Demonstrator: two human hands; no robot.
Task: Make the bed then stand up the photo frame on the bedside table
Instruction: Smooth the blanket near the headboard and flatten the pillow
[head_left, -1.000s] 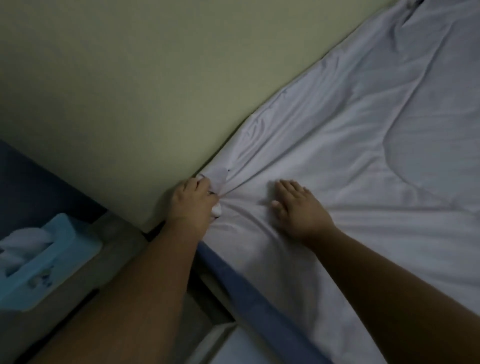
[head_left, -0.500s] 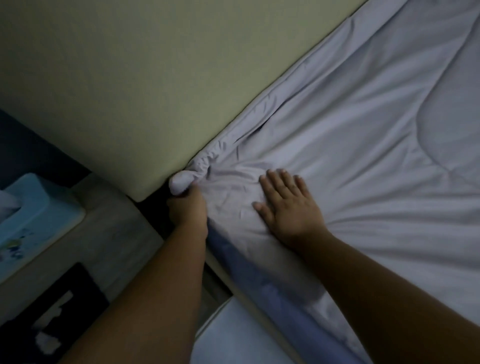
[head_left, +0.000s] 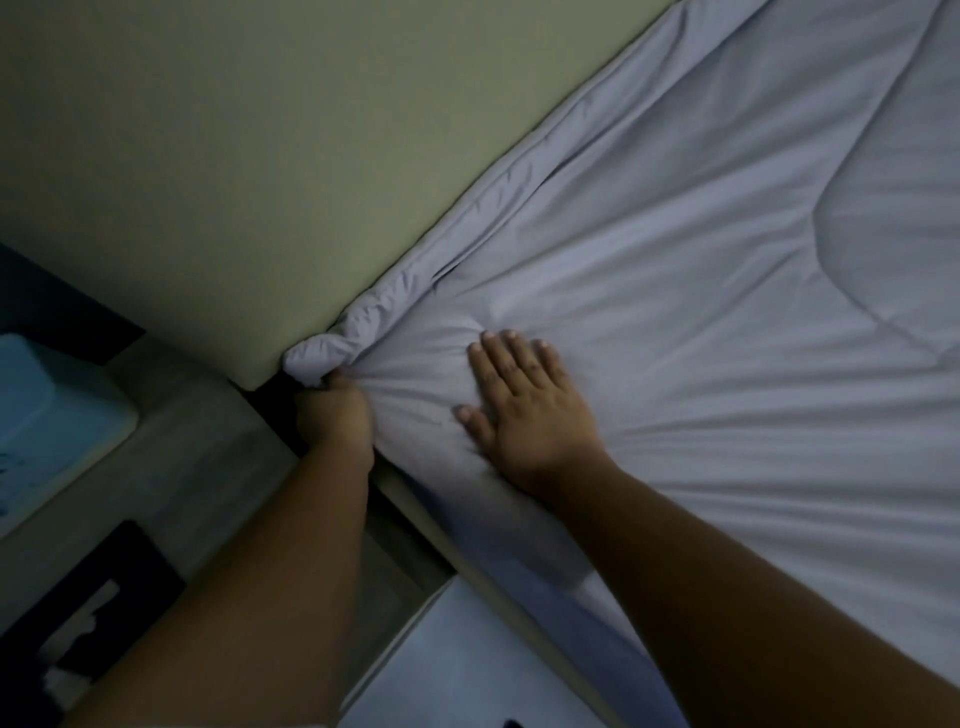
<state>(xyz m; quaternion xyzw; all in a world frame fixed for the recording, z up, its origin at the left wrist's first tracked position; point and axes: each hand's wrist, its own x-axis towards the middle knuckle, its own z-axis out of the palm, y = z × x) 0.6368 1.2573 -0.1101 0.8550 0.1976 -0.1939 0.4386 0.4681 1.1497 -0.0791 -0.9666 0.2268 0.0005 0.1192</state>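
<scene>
Pale grey cotton, the sheet (head_left: 675, 322) covers the mattress up to the headboard (head_left: 234, 182), bunched into a twisted wad at the headboard's lower corner. Risk noted: if I pull that wad too hard, the corner could spring off the mattress, or drag fresh creases across the part already smoothed; loosening my flat palm would cause the same slip. My left hand (head_left: 335, 415) sits just below the headboard corner, fingers curled tight around the bunched corner of the sheet, forearm reaching straight in. My right hand (head_left: 524, 410) lies on the sheet beside it, fingers spread flat and pressing down. The photo frame (head_left: 88, 608) lies flat on the bedside table (head_left: 171, 457), well left of the headboard corner, not yet stood up.
</scene>
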